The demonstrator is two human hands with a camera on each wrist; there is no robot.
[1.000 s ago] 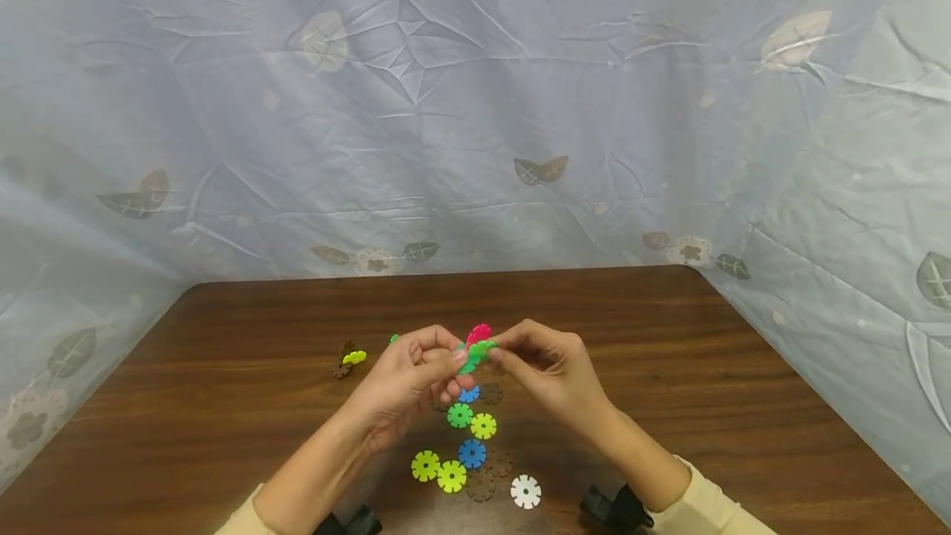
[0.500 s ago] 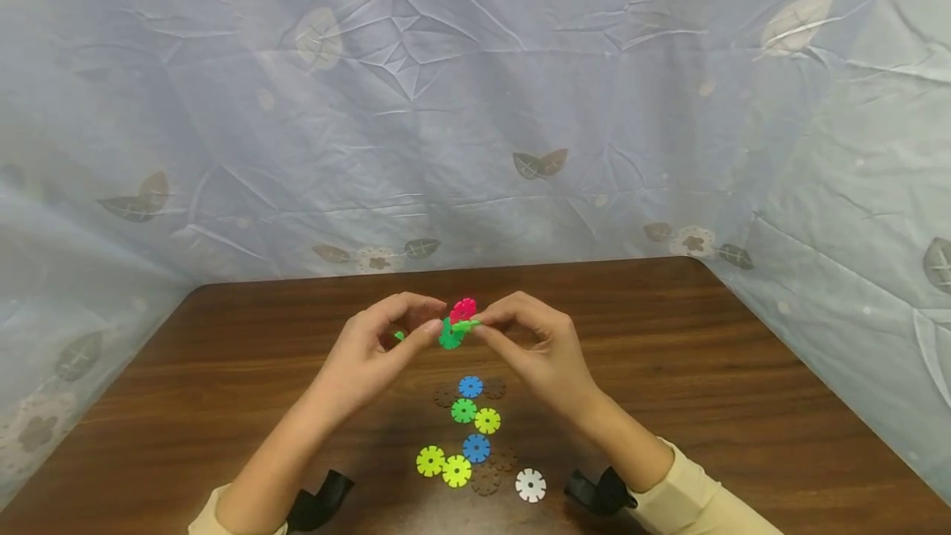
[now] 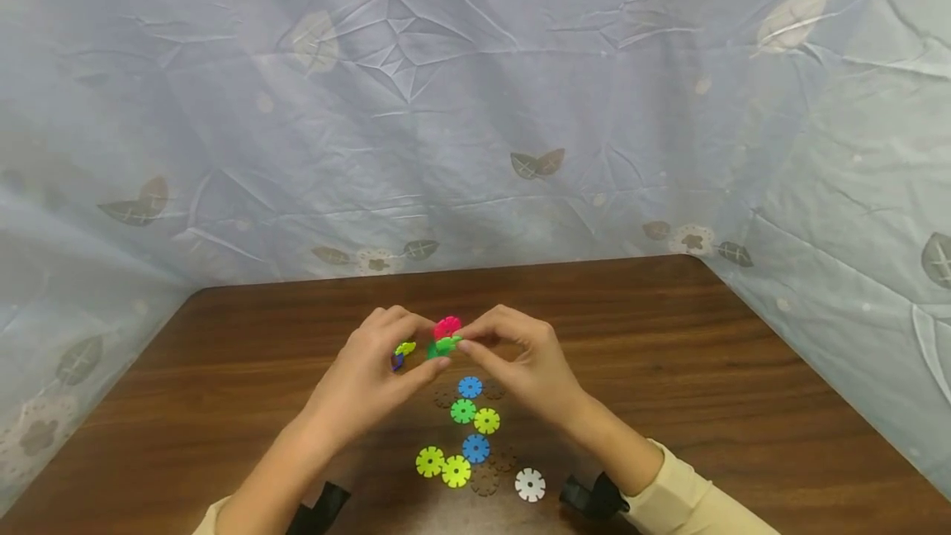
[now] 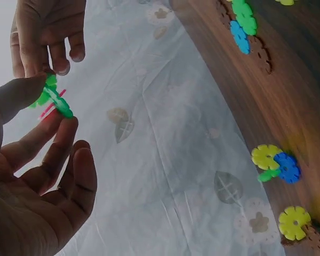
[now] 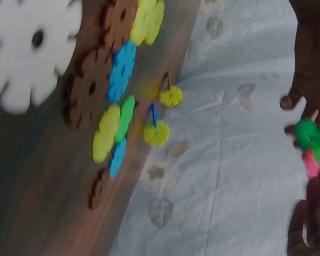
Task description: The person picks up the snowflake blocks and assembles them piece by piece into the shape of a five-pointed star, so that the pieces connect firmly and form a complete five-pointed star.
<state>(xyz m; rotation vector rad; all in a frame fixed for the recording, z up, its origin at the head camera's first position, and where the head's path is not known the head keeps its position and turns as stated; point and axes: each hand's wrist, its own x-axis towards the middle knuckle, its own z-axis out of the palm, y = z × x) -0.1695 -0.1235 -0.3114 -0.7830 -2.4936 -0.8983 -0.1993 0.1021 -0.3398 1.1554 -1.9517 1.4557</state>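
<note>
1. I saw L hand (image 3: 364, 370) & R hand (image 3: 523, 366) both pinching joined pink-and-green notched discs (image 3: 446, 345).
2. Discs were btwn hands, above wood-grain tbl (image 3: 631, 329).
3. White notched disc (image 3: 530, 485) lay flat.

To the right of the right hand (image 3: 531, 357), the bare wood of the table (image 3: 691, 362) offers a wide passage, which ends at the curtain (image 3: 475, 106). A narrower strip runs behind both hands, along the far edge. Between the left hand (image 3: 371, 362) and the right one, joined green and pink discs (image 3: 447, 343) close the gap. Nearer, flat discs (image 3: 475, 439) occupy the middle; beyond the left hand, a yellow-and-blue piece (image 4: 286, 168) is an obstacle.
</note>
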